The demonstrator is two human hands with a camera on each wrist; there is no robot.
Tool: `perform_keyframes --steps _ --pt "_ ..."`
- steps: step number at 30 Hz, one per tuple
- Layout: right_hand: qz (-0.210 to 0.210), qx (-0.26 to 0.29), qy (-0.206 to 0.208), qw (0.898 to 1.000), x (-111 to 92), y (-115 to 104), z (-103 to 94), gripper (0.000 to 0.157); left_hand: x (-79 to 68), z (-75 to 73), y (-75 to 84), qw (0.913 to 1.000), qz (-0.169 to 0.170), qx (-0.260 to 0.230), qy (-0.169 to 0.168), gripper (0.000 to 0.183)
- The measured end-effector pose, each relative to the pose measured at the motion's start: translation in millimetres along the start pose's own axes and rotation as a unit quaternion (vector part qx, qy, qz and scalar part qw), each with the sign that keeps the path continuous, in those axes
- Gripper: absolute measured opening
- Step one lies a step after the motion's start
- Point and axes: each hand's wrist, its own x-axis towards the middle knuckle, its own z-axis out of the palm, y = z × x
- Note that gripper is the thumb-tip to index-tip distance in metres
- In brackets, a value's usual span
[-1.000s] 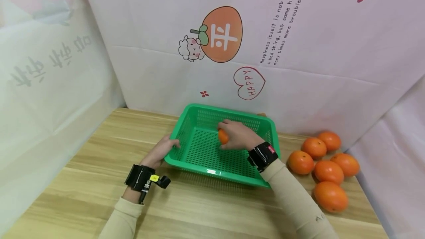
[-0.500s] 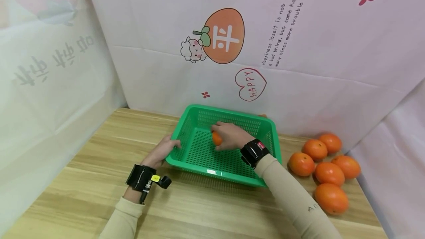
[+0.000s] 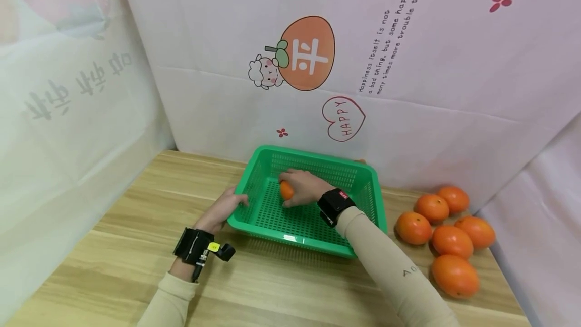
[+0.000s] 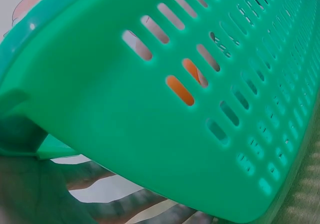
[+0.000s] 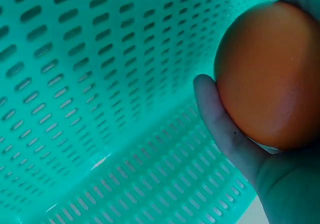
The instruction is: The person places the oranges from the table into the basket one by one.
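Head: right hand (image 3: 303,185) clamped round orange fruit (image 3: 286,191) inside green basket (image 3: 272,232); fruit left of the palm, basket's long axis roughly left-right past the grip. Left hand (image 3: 222,208) grips basket's left rim, thumb inside. Loose fruits (image 3: 451,241) well right of the grip, on wood-grain tabletop (image 3: 131,246). Left wrist: smooth slotted plastic, orange showing through. Right wrist: glossy, roundish fruit against thumb, no clear long axis; floor contact can't tell.

“HAPPY”, “平”, “Happiness itself is not” on backdrop (image 3: 213,115), “AD” on right sleeve (image 3: 389,261)
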Motion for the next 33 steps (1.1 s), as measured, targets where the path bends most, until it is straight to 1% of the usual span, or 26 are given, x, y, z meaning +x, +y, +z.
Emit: perform_keyframes --steps 9,16,20,27,33 --pt "0.008 0.011 0.003 1.000 17 3 9.9 0.064 0.8 -0.8 -2.1 1.0000 0.003 0.001 -0.001 0.082" --pt "0.025 0.014 0.000 1.000 27 6 14.1 0.064 0.7 -0.5 -1.7 1.0000 0.004 0.002 -0.001 0.082" --pt "0.030 0.013 -0.004 0.999 32 5 16.2 0.064 1.1 0.6 -1.8 1.0000 0.004 0.000 -0.001 0.083" --pt "0.027 0.004 0.001 1.000 42 0 19.2 0.065 0.6 0.5 -0.7 0.9999 0.007 -0.007 -0.005 0.081" --pt "0.041 0.003 -0.003 0.999 47 0 20.2 0.065 1.0 0.9 0.3 1.0000 0.007 -0.005 -0.004 0.081"
